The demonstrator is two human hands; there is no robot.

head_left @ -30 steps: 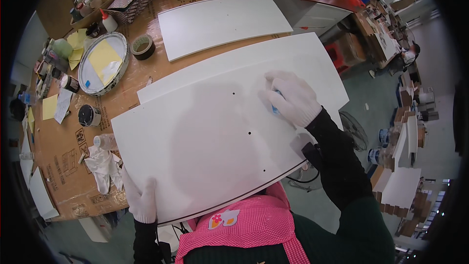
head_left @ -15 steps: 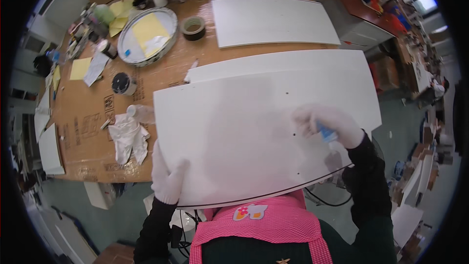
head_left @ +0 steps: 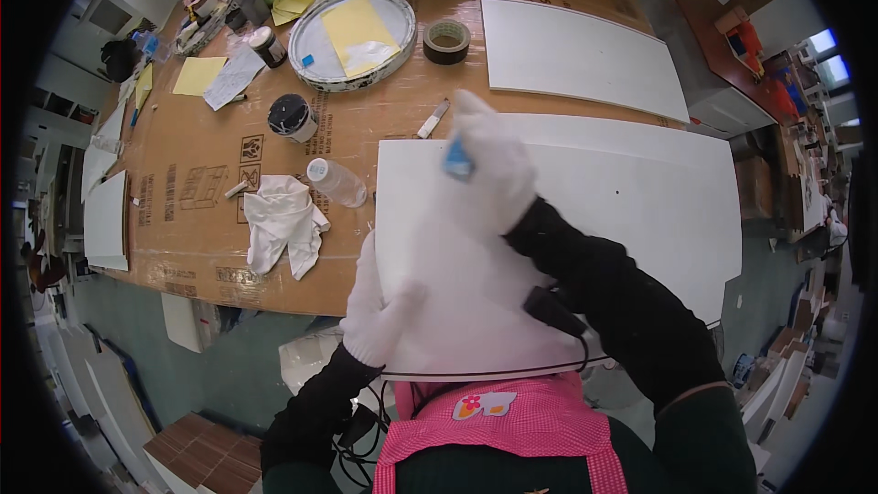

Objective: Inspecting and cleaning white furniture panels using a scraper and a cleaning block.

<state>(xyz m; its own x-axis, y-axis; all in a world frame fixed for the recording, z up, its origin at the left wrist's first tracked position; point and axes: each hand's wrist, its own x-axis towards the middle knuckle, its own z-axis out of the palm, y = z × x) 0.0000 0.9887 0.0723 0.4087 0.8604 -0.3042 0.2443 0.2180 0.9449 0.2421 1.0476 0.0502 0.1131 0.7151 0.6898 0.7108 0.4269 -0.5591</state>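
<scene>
A large white panel [head_left: 631, 247] with small dark holes and a dark line along its near edge lies in front of me, overlapping a second white panel [head_left: 640, 139]. At its near left edge, my white-gloved left hand [head_left: 380, 316] grips it, thumb on top and fingers at the side. My gloved right hand [head_left: 494, 165] is over the panel's far left part, closed around a small blue piece [head_left: 456, 161]. Motion blurs this hand, and the piece's kind cannot be made out. A dark cable part [head_left: 554, 311] hangs beside my right forearm, over the panel.
The cardboard-covered table [head_left: 197, 229] bears a white rag [head_left: 283, 224], clear bottle [head_left: 338, 185], dark-lidded jar [head_left: 293, 117], round lid [head_left: 302, 64], tape roll [head_left: 446, 43] and small pale-ended tool [head_left: 433, 119]. Another white panel [head_left: 585, 50] lies behind. Cables [head_left: 366, 439] hang by my left forearm.
My right hand has swept left and away from me across the panel with the blue piece. My left hand stays at the panel's left edge. The view has shifted left.
</scene>
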